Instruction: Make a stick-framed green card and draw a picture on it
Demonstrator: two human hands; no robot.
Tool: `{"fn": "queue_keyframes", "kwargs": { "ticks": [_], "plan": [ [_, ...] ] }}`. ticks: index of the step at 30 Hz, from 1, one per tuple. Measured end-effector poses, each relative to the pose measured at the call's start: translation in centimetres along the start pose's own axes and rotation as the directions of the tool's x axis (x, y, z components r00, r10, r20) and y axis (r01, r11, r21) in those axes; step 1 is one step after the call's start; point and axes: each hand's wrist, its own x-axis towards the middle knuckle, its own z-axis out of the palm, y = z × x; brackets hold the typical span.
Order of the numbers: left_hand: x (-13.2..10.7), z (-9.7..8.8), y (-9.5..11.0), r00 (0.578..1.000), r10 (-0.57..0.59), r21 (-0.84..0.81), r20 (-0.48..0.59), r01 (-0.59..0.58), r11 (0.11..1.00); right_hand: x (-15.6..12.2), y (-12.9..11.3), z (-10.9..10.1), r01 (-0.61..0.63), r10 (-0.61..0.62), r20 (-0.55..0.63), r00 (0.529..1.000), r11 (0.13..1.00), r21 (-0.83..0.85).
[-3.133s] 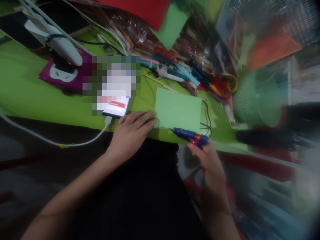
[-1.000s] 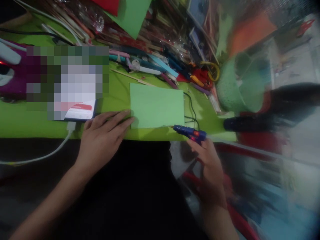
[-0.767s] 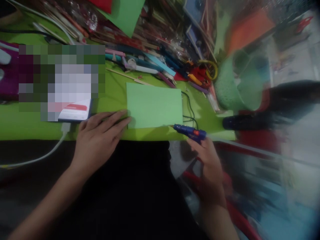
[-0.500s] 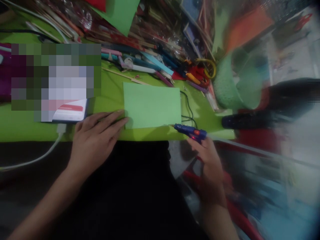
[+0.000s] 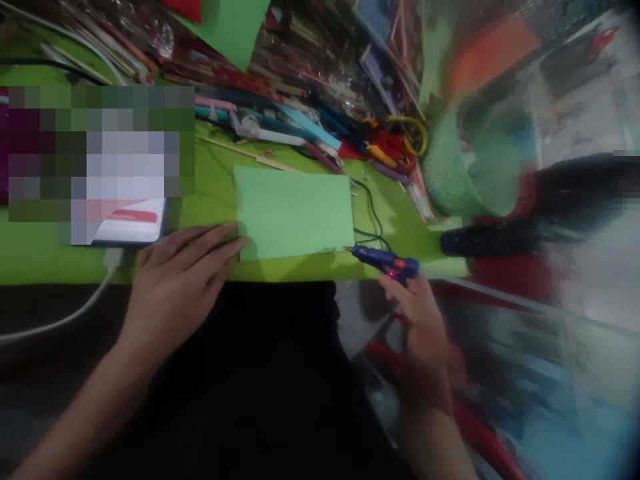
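Note:
A pale green sheet of paper lies flat near the front edge of the yellow-green table. My left hand rests with fingers outstretched, the fingertips on the sheet's left edge. In my right hand is a blue glue gun with a small red light lit. Its nozzle points left, at the lower right corner of the paper. A clear glue stick juts out behind the gun. The dark cord runs behind the paper's right side.
A phone, partly pixelated, lies left with a white cable plugged in. Along the back are pens, yellow-handled scissors and wrapped sticks. A green round container stands right, with a dark object in front.
The glue gun has shifted slightly right relative to the paper, its nozzle now at the sheet's lower right corner. The paper and my left hand appear a little further left in view.

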Motion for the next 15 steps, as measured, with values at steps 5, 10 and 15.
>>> {"fn": "queue_keyframes", "kwargs": {
  "ticks": [5, 10, 15],
  "plan": [
    [-0.1, -0.1, -0.1, 1.000, -0.001, -0.041, -0.007, 0.000, 0.999, -0.2, -0.9, 0.4, 0.030, -0.033, 0.050, 0.998, 0.997, 0.067],
    [-0.2, -0.3, 0.0, 1.000, -0.030, -0.056, 0.002, 0.030, 0.998, 0.2, -1.9, 0.8, 0.084, -0.094, 0.112, 0.989, 0.992, 0.095],
    [-0.1, -0.2, 0.0, 1.000, -0.013, -0.040, 0.007, 0.014, 0.999, 0.4, -1.3, 0.9, 0.067, -0.074, 0.066, 0.995, 0.992, 0.105]
  ]
}}
